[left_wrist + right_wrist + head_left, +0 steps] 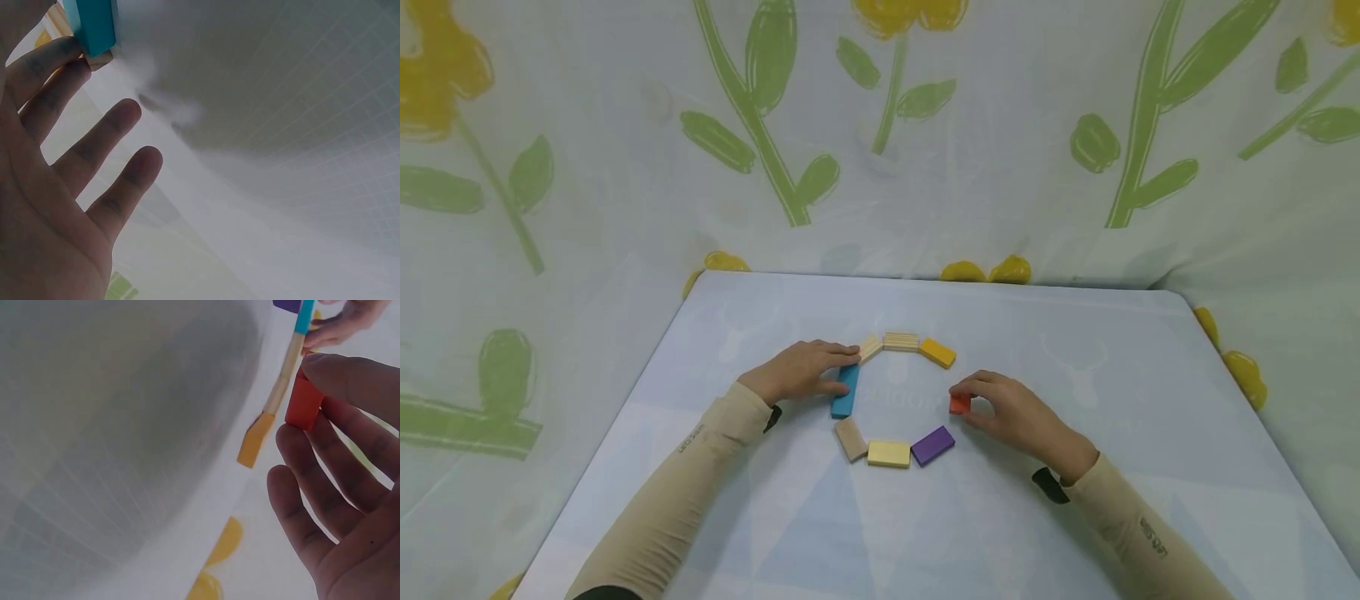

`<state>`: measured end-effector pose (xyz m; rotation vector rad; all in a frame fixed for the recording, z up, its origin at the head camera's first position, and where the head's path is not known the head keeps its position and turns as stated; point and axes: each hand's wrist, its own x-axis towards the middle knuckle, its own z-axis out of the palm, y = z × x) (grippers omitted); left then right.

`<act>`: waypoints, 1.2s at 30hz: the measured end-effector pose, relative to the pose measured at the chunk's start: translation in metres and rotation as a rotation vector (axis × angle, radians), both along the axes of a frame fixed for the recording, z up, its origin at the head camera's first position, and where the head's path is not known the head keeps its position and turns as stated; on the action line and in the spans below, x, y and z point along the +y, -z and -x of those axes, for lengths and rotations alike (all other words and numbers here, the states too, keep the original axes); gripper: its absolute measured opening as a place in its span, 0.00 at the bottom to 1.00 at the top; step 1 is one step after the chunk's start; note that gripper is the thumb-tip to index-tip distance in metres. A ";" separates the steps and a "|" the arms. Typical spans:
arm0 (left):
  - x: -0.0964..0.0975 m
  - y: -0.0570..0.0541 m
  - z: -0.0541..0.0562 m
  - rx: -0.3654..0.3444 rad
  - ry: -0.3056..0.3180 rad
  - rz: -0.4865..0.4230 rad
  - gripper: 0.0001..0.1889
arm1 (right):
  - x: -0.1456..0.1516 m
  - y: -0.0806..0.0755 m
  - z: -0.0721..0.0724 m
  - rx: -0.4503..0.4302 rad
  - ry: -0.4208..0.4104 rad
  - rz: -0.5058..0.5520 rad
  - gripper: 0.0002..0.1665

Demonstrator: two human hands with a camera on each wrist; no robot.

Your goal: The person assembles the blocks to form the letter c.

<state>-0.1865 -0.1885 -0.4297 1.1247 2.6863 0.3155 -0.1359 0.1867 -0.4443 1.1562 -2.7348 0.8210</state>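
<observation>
A blue block lies on the left of a ring of small blocks. My left hand rests at it, fingertips at its far end and thumb by its middle. In the left wrist view, the fingers are spread, two of them reaching the end of the blue block. On the ring's right side my right hand pinches a red block between thumb and fingers. The right wrist view shows the red block upright, with the outer fingers loosely bent below it.
Pale wooden blocks and an orange block form the ring's far side. Nearer lie a plain wooden block, a yellow block and a purple block. A pale covered table meets a flower-patterned curtain.
</observation>
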 end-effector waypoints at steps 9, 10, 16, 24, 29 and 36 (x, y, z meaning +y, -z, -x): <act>0.001 0.000 0.001 0.028 0.015 -0.019 0.33 | -0.002 0.002 -0.003 -0.023 -0.062 -0.007 0.19; 0.001 0.000 0.001 0.028 0.015 -0.016 0.33 | -0.002 0.003 -0.003 -0.031 -0.062 -0.011 0.19; 0.001 -0.001 0.002 0.016 -0.003 0.000 0.33 | -0.004 0.007 -0.001 -0.066 -0.045 -0.049 0.20; 0.000 -0.001 0.001 0.004 -0.011 -0.002 0.33 | -0.006 0.012 -0.001 -0.051 -0.031 -0.065 0.22; 0.000 -0.001 0.002 0.011 -0.012 -0.004 0.33 | -0.007 0.012 -0.002 -0.066 -0.023 -0.072 0.21; 0.000 0.003 0.002 -0.004 -0.004 -0.029 0.33 | 0.002 0.003 -0.002 -0.087 -0.023 -0.061 0.24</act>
